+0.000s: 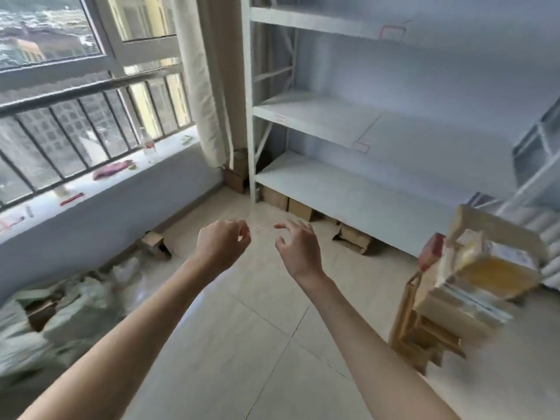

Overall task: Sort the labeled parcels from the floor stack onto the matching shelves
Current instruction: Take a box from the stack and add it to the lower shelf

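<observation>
Your left hand point(222, 244) was out over the floor with fingers loosely curled, nothing in it. Your right hand point(298, 248) was beside it, a gap between them, fingers spread and slightly bent, also holding nothing.

Parcels: the floor stack point(460, 286) sat at your right, just in front of the shelving, well apart from both hands. Cardboard boxes piled unevenly, one yellowish parcel near the top, a red-and-white piece at its left edge. Frame was motion-blurred there, labels unreadable.

Shelf unit point(333, 116): white metal, three boards visible, small pink-edged tags on the front edges, e.g. one on the middle board point(361, 147). Tag text too small to read. No parcels seen on the visible boards. Brown cartons point(298, 209) were tucked under the lowest board, and one opened carton point(353, 239) lay on the floor just in front of it.

Left side: whitish plastic bags point(75, 301) heaped against the wall under the window, cardboard showing inside a tear in one. A small opened box point(154, 244) stood near them.

Floor point(242, 344): pale beige tile. Window sill point(100, 189) carried a clear bottle point(148, 145), a pinkish cloth point(112, 170) and small red items. Barred window point(60, 116) above, cream curtain point(203, 86) between window and shelves.
</observation>
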